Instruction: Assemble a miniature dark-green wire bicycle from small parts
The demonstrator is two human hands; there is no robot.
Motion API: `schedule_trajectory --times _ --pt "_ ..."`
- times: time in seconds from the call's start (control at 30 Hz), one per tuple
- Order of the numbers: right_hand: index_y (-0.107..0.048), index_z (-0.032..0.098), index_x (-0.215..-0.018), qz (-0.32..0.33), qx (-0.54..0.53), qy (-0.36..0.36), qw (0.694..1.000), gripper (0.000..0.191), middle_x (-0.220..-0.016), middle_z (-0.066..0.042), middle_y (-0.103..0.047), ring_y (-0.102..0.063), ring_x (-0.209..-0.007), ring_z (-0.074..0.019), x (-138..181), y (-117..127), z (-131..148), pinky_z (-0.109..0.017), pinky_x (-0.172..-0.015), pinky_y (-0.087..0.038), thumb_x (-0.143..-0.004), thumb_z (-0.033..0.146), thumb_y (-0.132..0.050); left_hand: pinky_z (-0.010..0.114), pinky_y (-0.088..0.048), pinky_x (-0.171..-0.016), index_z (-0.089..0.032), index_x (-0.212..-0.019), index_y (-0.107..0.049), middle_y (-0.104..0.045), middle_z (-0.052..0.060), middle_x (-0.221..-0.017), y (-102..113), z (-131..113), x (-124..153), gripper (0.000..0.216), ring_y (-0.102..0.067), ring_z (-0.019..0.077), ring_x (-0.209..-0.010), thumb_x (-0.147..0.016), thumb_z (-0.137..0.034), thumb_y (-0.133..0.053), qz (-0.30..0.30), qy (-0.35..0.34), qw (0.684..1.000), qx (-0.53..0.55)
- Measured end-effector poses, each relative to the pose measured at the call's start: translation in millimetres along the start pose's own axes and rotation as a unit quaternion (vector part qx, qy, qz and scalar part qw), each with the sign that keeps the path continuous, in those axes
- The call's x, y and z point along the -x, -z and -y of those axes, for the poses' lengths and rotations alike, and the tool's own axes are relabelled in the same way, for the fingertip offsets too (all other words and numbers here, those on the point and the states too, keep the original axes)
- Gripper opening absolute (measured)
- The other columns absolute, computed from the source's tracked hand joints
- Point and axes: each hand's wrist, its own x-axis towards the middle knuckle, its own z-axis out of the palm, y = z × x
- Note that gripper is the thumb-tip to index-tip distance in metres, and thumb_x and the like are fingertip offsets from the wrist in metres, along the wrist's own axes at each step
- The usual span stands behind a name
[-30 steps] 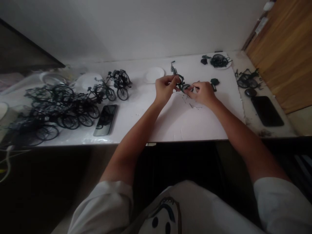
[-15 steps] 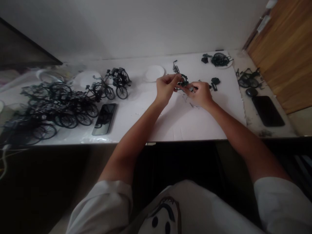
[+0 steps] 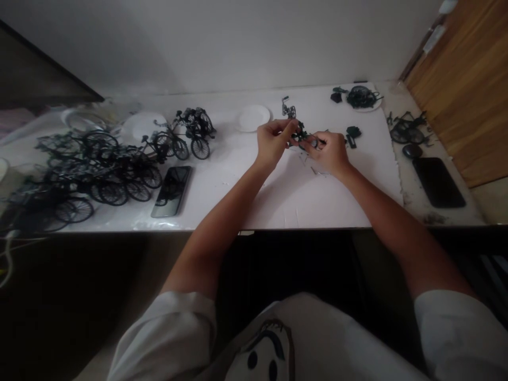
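Note:
Both hands meet above the middle of the white table. My left hand pinches a small dark model bicycle, partly built, its handlebar end sticking up toward the wall. My right hand is closed on the other end of the same model, with a small round dark part at its fingertips. Much of the model is hidden by my fingers. Tiny pale bits lie on the table just under the hands.
A heap of finished dark model bicycles fills the left side. A phone lies near them, another phone at the right. A white dish, a plate of dark parts, loose parts and another model sit behind.
The hands stay together on the model, with small finger shifts turning it slightly. The view has shifted a little; nothing else on the table moved.

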Motion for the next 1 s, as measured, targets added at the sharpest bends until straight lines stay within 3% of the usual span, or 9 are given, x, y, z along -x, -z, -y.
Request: schedule_trajectory --times 0.2,0.53,0.73,0.87,1.0 --pt "-0.073 0.020 -0.079 -0.005 0.008 0.019 1.000 0.030 -0.065 0.000 -0.057 -0.043 -0.063 -0.0145 0.2 0.4 0.0 -0.032 -0.066 -0.038 -0.090 0.047 -0.076 0.023 -0.046 -0.050 -0.019 -0.084 -0.076 -0.080 0.006 -0.085 -0.3 0.9 0.5 0.045 -0.071 0.0117 -0.061 -0.095 -0.062 -0.077 0.003 -0.005 1.000 0.006" --pt "-0.072 0.021 -0.078 0.001 0.019 0.025 1.000 0.034 -0.060 0.003 -0.043 -0.034 -0.061 -0.0141 0.9 1.9 -0.2 -0.033 -0.064 -0.035 -0.091 0.053 -0.074 0.023 -0.046 -0.049 -0.020 -0.086 -0.076 -0.078 0.004 -0.081 0.9 7.2 -2.3 0.045 -0.070 0.0110 -0.058 -0.095 -0.063 -0.078 -0.005 -0.004 1.000 0.003" --pt "-0.074 0.021 -0.080 0.011 0.038 0.020 0.999 0.034 -0.060 0.002 -0.049 -0.041 -0.062 -0.0154 0.6 3.8 2.9 -0.033 -0.066 -0.037 -0.091 0.053 -0.074 0.023 -0.046 -0.049 -0.020 -0.084 -0.075 -0.076 0.004 -0.075 1.0 4.6 -1.9 0.043 -0.070 0.0117 -0.059 -0.094 -0.061 -0.079 -0.006 0.000 1.000 0.004" --pt "-0.075 0.021 -0.083 0.019 0.034 0.018 0.999 0.034 -0.066 -0.001 -0.060 -0.047 -0.065 -0.0165 0.7 3.9 2.6 -0.033 -0.065 -0.037 -0.090 0.054 -0.073 0.024 -0.048 -0.052 -0.020 -0.085 -0.076 -0.076 0.004 -0.076 1.8 4.4 -2.0 0.041 -0.072 0.0127 -0.063 -0.097 -0.059 -0.076 0.000 -0.004 1.000 0.002" --pt "-0.076 0.021 -0.083 0.009 0.032 0.015 0.999 0.030 -0.067 -0.002 -0.061 -0.046 -0.064 -0.0161 1.6 5.3 4.3 -0.032 -0.064 -0.036 -0.090 0.050 -0.073 0.024 -0.048 -0.052 -0.020 -0.087 -0.075 -0.076 0.004 -0.078 2.3 6.7 -3.3 0.041 -0.072 0.0125 -0.064 -0.097 -0.060 -0.077 -0.004 -0.003 1.000 0.002"
